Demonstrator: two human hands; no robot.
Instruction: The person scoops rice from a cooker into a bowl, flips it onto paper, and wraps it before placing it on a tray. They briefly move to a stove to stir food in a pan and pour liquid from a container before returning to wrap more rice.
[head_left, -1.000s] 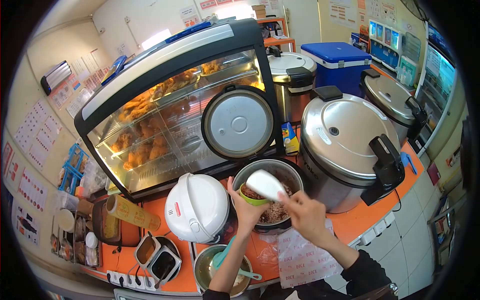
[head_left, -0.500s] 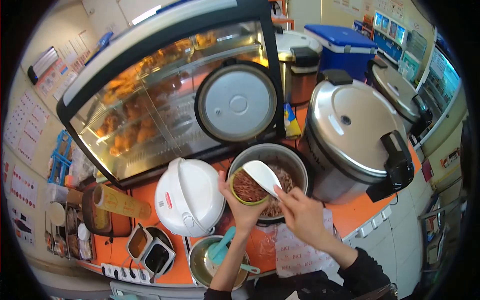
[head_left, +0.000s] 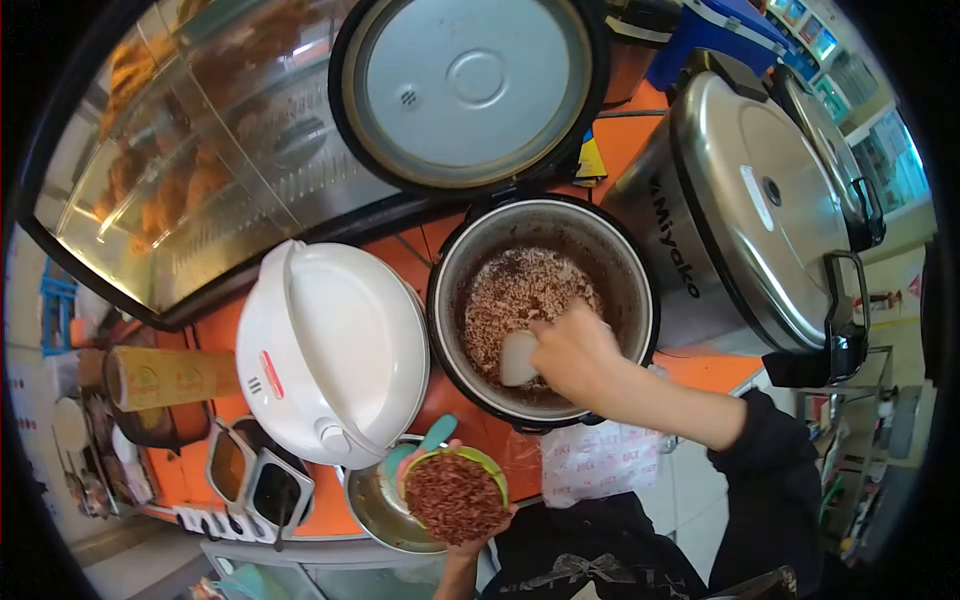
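Two-handed: closes the right hand (head_left: 578, 352) grip round the white rice paddle (head_left: 519, 358), blade pointing left into the rice (head_left: 515, 290) in the open cooker pot (head_left: 610, 250). Cups the heaped green bowl (head_left: 478, 459) in the left hand's (head_left: 470, 548) curled grip, over the steel basin (head_left: 375, 505), bodyward of the pot and apart from the paddle.

Green bowl (head_left: 455, 462) of reddish-brown rice; white paddle (head_left: 518, 357); orange counter (head_left: 715, 372); white cooker (head_left: 330, 350).
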